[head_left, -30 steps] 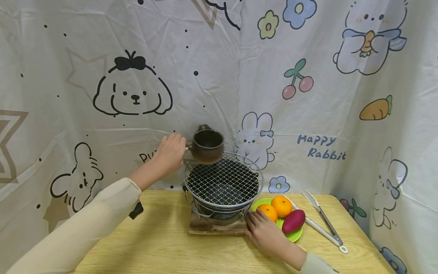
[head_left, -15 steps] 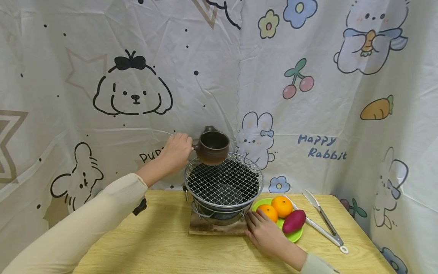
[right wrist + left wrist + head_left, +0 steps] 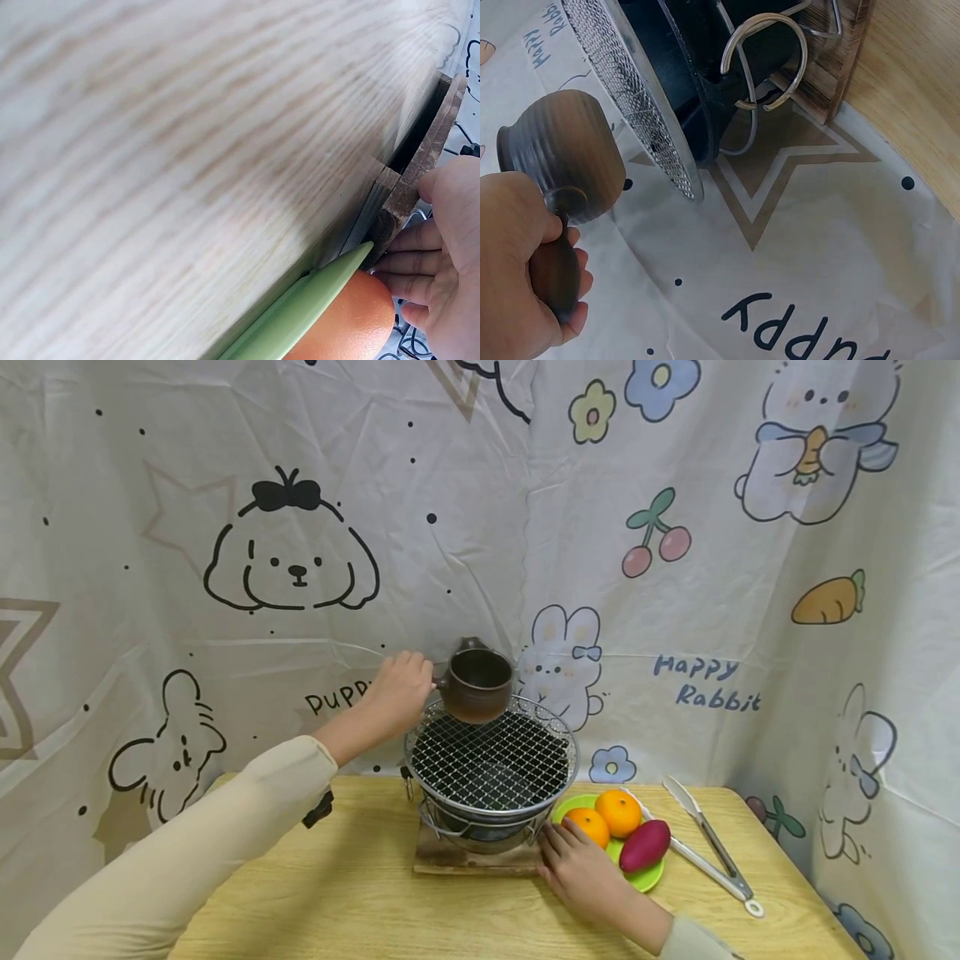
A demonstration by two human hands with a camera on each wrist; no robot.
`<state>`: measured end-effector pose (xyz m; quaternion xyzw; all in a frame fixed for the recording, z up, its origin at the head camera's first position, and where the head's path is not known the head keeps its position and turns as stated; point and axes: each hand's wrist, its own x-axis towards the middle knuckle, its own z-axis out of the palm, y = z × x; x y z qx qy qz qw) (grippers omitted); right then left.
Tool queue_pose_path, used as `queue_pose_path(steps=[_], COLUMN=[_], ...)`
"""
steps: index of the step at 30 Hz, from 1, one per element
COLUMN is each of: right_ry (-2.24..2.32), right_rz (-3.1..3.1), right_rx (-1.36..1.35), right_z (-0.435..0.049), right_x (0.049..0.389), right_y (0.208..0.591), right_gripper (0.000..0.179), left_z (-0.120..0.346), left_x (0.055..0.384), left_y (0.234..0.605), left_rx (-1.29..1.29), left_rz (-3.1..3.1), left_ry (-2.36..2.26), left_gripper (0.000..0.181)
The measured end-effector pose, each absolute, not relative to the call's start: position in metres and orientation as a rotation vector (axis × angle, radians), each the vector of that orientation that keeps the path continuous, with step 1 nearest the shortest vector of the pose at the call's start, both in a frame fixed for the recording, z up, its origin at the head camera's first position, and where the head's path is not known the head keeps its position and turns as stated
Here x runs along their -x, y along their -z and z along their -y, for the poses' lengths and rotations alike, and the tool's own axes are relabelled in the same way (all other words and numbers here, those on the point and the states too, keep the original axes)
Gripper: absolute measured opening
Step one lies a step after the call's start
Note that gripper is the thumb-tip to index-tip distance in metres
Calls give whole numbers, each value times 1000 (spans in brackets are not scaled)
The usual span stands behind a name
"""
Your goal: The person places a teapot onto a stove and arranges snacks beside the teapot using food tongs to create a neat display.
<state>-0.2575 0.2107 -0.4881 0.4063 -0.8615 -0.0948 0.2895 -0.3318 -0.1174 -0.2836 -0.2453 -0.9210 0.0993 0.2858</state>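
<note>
My left hand (image 3: 396,692) grips the straight side handle of a dark brown lidless clay teapot (image 3: 480,697). The teapot hangs over the back left part of a round wire grill rack (image 3: 487,768), its dark opening facing up and a small spout at the back. In the left wrist view, the fingers curl round the teapot's handle (image 3: 555,281). My right hand (image 3: 588,872) rests low at the right corner of the wooden board (image 3: 480,862) under the stove, next to the green plate. The right wrist view has its fairly straight fingers and thumb against the board (image 3: 427,146).
The dark stove (image 3: 480,831) bears the grill rack and has wire handles. A green plate (image 3: 647,881) holds two oranges (image 3: 617,812) and a purple sweet potato (image 3: 645,846). Metal tongs (image 3: 720,852) lie at the right. A printed cloth (image 3: 450,568) hangs behind the table.
My left hand has moved the teapot to the right, further over the grill rack. The right hand has stayed in place at the board.
</note>
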Motion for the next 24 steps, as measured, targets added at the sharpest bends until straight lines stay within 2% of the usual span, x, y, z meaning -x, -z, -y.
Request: queue_pose_path(steps=[24], right_ry=[249], right_rz=[2283], right_rx=[-1082], right_z=[-210], right_x=[257], right_y=[486], right_gripper=[44], left_z=[111], left_x=[336], left_y=[294], left_rx=[630], left_rz=[2468], left_ry=[-338], left_gripper=[27])
